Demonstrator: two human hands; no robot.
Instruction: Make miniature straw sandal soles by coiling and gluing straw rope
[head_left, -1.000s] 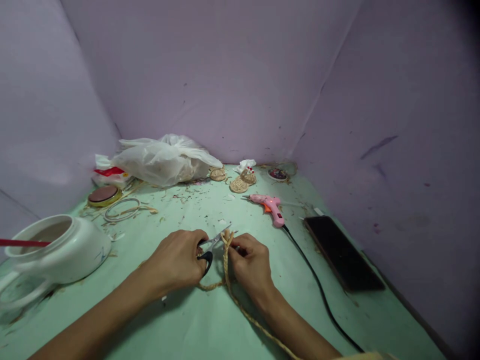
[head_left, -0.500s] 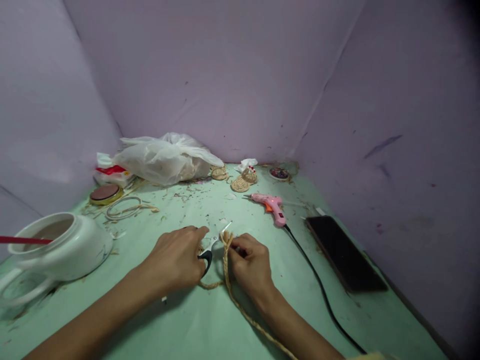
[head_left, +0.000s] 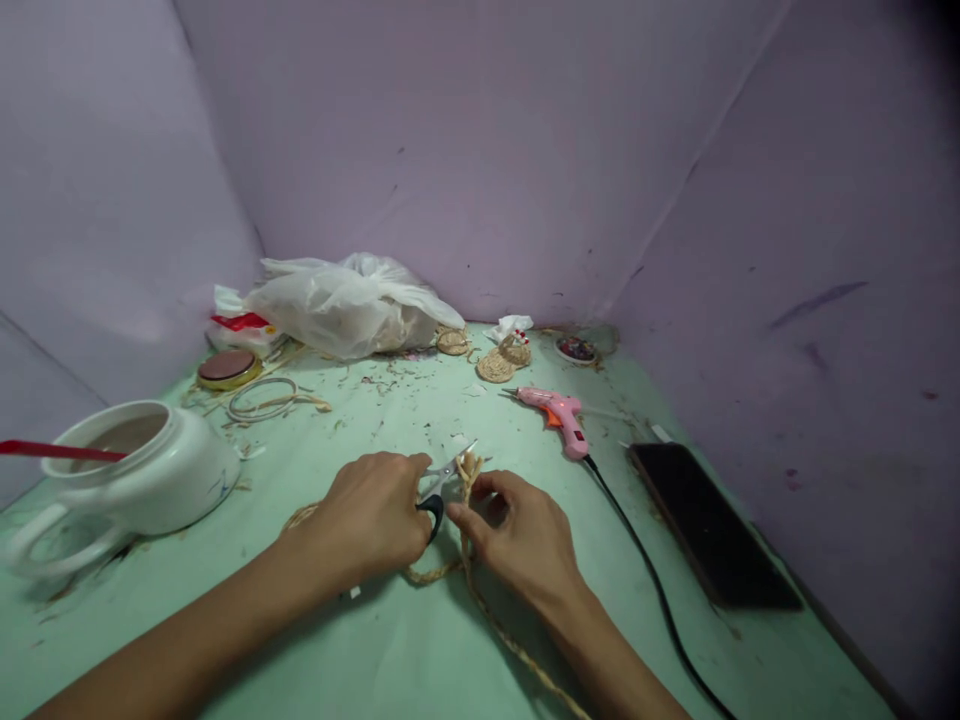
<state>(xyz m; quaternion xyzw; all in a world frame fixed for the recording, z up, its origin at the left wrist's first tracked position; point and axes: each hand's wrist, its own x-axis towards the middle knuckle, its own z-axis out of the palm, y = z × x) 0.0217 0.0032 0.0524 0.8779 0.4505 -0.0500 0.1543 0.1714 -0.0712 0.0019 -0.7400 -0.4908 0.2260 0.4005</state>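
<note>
My left hand (head_left: 379,510) is closed around the black handles of a pair of scissors (head_left: 445,473), whose blades are spread and point away to the right. Beside the blades stands the frayed end of a tan braided cord (head_left: 469,470). Thumb and fingers of my right hand (head_left: 525,530) pinch this cord just below its loose strands. From there the cord trails down toward the front edge, and another stretch curves left under my left hand. My left fingers are partly hidden behind the back of the hand.
A pink glue gun (head_left: 559,415) with a black cable lies right of centre, beside a dark phone (head_left: 712,525). At left stands a white pot (head_left: 187,475) with a red stick (head_left: 64,451). Toward the back are a plastic bag (head_left: 352,305), coiled cord discs (head_left: 496,366) and a round tin (head_left: 229,368).
The view has shifted slightly, so everything appears a little further right. My right thumb has come across the cord toward the scissors. Both hands keep hold of what they had.
</note>
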